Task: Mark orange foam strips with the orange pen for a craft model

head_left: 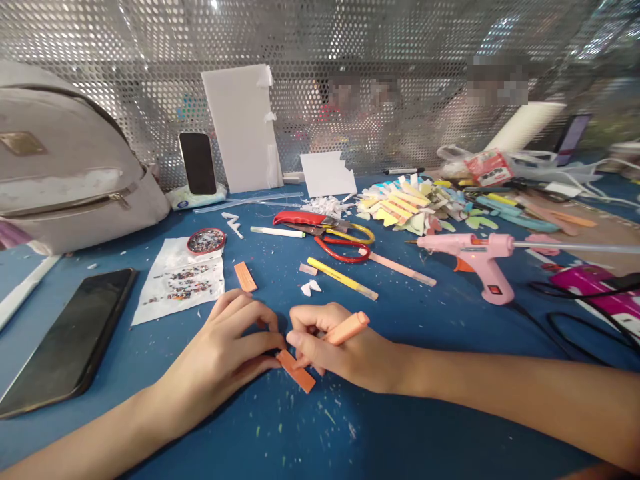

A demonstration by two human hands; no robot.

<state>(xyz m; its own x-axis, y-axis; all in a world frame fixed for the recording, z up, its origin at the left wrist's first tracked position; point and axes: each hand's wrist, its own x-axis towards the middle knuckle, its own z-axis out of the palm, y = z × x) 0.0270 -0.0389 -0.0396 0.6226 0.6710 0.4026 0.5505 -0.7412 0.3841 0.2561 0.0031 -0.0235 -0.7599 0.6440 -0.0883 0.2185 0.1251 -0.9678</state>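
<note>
An orange marker (349,329) is gripped in my right hand (345,347), its tip down on a small orange rectangular strip (298,373). The fingertips of my left hand (225,347) pinch the upper left end of that strip against the blue table. Just beyond my left hand lies a second orange strip (245,276) with darker lines on it. Past my right hand rest a yellow marker (343,278), a small pinkish piece (308,269) and white paper scraps (311,288).
Scissors (345,247), a red-handled cutter (300,218) and a pile of coloured paper cuttings (400,203) lie farther back. At right is a pink glue gun (475,253) with its cable. A phone (70,340) and a backpack (70,167) occupy the left, before a perforated metal screen (400,40).
</note>
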